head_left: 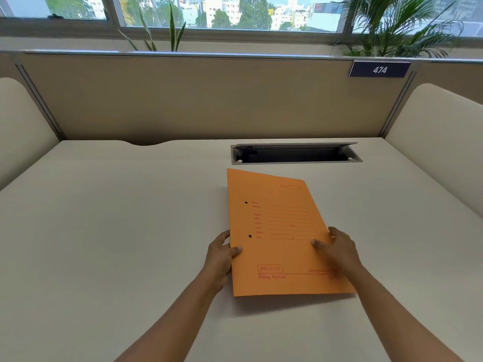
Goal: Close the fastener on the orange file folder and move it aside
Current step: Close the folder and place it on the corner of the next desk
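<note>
An orange file folder with red printed lines and two punch holes near its left edge is held closed, cover up, just above the white desk; its near end casts a shadow. My left hand grips the folder's left spine edge, thumb on top. My right hand holds the right edge, thumb lying on the cover. The fastener is hidden inside the closed cover.
A grey cable tray slot with its flap raised lies just beyond the folder. Beige partition panels enclose the desk at the back and both sides, with a "474" sign at the upper right. Plants stand behind the partition.
</note>
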Motion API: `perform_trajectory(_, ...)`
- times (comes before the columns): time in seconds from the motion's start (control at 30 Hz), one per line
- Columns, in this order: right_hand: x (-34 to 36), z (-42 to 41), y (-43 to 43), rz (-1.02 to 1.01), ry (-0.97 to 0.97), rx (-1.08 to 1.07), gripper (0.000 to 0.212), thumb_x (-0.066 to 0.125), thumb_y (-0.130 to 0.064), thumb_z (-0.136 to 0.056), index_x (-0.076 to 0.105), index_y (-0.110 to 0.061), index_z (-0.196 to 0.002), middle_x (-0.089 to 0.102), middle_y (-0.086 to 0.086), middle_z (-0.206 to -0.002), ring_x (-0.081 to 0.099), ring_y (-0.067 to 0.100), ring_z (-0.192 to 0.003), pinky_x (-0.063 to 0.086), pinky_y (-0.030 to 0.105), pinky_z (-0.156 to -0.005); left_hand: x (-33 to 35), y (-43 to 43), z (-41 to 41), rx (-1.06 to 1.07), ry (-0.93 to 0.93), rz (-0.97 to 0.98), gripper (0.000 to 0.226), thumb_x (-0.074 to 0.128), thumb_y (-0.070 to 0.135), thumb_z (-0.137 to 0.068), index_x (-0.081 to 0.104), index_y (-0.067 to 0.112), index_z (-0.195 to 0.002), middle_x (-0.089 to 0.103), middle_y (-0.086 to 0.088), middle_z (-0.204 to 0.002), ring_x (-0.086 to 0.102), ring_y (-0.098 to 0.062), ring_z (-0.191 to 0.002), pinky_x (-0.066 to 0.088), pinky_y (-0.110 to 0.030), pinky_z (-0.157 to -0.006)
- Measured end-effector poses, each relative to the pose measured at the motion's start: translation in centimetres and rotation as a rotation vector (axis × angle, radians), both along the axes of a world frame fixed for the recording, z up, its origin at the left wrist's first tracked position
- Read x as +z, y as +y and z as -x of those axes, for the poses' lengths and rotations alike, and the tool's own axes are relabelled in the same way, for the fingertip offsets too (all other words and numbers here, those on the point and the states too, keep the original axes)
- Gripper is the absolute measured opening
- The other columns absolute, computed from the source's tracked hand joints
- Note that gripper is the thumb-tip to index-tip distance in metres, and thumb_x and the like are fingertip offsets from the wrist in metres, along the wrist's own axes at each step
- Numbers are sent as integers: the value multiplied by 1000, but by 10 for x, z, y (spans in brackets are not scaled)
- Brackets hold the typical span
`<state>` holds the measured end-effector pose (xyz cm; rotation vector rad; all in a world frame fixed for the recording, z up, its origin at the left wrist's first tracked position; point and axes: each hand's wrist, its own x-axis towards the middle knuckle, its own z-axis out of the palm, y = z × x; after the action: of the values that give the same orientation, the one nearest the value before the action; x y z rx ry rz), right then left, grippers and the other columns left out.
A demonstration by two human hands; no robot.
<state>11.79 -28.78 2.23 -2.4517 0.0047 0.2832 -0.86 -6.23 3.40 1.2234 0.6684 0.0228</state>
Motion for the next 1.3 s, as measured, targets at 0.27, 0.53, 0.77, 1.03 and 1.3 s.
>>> perform_trajectory(0.27,18,-9,-14,-539,463,-64,44,66,-32,-81,55,-8,-116,68,11,-102,67,30,-87,55,40,-67,1,19,6,26,-10,38,50,51,-4,-87,46,20,-131,69,-3,-86,66,-20,-71,52,-26,-46)
perform_trajectory(0.53,15,-2,-7,-743,514,-8,22,63,-11,-84,58,-10,-106,67,17,-103,67,34,-86,60,40,-60,3,31,10,54,7,11,45,51,-4,-87,50,14,-129,69,-3,-85,66,-19,-69,54,-27,-45)
perform_trajectory(0.77,5,9,10,-703,286,-65,27,70,-10,-78,59,-11,-102,68,7,-90,66,29,-82,55,39,-67,-2,34,14,128,16,-62,39,51,-5,-88,55,5,-126,66,-16,-109,64,-32,-90,54,-40,-73)
perform_trajectory(1.03,10,12,27,-594,122,5,22,58,-10,-82,57,-13,-104,64,5,-96,63,23,-81,50,32,-63,10,41,19,182,35,-192,32,47,0,-92,58,7,-121,68,-3,-88,65,-22,-78,54,-33,-67)
perform_trajectory(1.3,38,14,84,-570,69,112,19,56,-9,-82,54,-16,-100,62,5,-97,62,27,-87,52,40,-76,27,86,35,321,45,-268,34,51,2,-90,58,8,-122,67,-13,-106,64,-33,-96,51,-49,-90)
